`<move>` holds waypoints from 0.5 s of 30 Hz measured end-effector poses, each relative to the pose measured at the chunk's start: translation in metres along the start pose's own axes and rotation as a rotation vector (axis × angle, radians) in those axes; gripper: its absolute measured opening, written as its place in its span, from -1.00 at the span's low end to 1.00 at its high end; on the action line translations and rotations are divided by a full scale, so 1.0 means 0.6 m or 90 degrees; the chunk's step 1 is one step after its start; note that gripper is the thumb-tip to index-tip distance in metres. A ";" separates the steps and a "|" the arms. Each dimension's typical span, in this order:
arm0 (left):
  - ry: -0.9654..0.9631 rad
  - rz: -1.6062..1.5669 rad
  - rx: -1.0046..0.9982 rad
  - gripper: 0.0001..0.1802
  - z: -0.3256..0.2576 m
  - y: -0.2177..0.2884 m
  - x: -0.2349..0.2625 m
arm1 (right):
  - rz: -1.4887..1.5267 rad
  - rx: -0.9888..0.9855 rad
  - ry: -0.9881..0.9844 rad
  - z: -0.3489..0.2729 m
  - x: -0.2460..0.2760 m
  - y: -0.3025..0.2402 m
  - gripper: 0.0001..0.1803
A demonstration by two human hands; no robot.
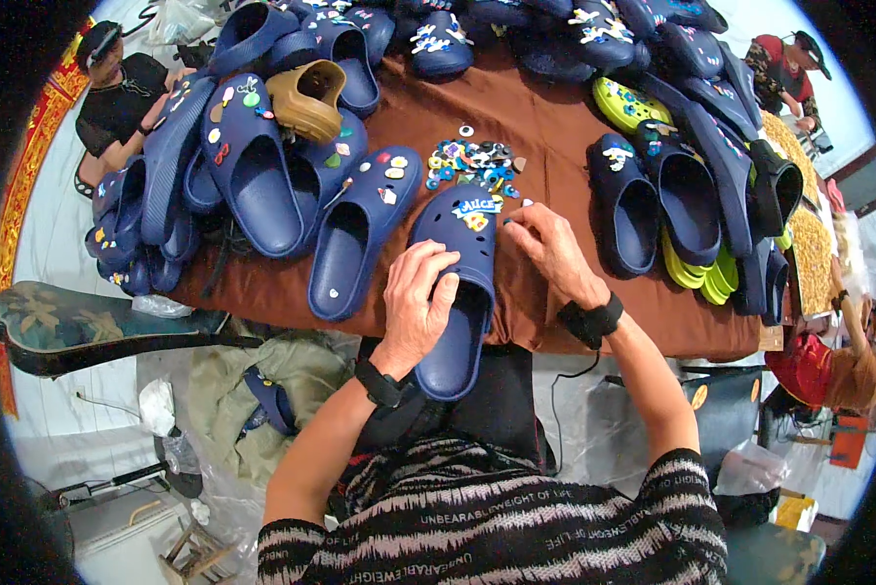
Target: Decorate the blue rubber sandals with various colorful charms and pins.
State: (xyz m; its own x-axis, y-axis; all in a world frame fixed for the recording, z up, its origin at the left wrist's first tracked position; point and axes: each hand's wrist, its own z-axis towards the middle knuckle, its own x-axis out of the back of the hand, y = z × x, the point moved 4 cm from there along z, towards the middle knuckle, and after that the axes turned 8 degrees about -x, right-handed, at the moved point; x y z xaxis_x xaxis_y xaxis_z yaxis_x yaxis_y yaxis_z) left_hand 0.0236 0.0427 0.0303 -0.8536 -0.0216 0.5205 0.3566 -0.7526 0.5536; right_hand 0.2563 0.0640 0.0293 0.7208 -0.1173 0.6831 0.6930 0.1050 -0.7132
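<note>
- Squarely in front of us, a navy clog (455, 292) lies toe-away on the brown table (545, 127), its heel hanging over the near edge so the upper faces us.
- Our left hand (414, 307) clamps over the clog's opening, fingers curled onto the upper, evidently to keep the shoe from sliding.
- Our right hand (553, 252) rests just beside the toe, fingertips pressed together at the clog's edge; whether they pinch a charm we cannot tell.
- Small charms (474, 208) already sit on the toe, one pale and lettered, one yellow.
- Loose charms (472, 161) lie heaped just beyond the toe, within easy reach of the right hand.
- Another navy clog (360, 234) lies alongside to the left; piled clogs (233, 156) crowd further left, a tan clog (308, 97) on top.
- More clogs stack at right, lime-green ones (696, 273) under navy.
- Other people sit at both far corners.
</note>
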 end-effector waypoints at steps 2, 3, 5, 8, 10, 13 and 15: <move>-0.001 0.005 0.005 -0.65 -0.001 0.000 0.002 | 0.002 0.007 -0.009 -0.012 -0.001 -0.041 -0.77; -0.001 0.011 0.005 -0.64 0.001 0.001 0.004 | 0.002 0.006 -0.007 -0.011 -0.006 -0.046 -0.77; 0.000 0.006 0.003 -0.63 -0.001 -0.002 0.002 | -0.049 0.055 -0.023 -0.008 -0.015 -0.059 -0.77; 0.004 0.000 0.004 -0.63 0.001 0.000 -0.002 | -0.077 0.069 -0.006 -0.002 -0.022 -0.056 -0.77; 0.001 0.002 0.006 -0.63 0.000 0.000 -0.003 | -0.085 0.075 -0.004 -0.004 -0.023 -0.061 -0.77; 0.006 0.005 0.004 -0.62 0.000 -0.001 -0.001 | -0.163 0.137 0.002 -0.020 -0.022 -0.081 -0.85; 0.007 0.004 0.005 -0.62 0.000 0.000 0.000 | -0.185 0.146 -0.011 -0.031 -0.019 -0.095 -0.87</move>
State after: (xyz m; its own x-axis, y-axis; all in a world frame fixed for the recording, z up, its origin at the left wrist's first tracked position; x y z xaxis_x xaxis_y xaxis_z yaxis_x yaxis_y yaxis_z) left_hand 0.0235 0.0426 0.0300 -0.8558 -0.0333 0.5163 0.3645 -0.7469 0.5561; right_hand 0.2085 0.0412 0.0593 0.4921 -0.1580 0.8561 0.8520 0.2890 -0.4364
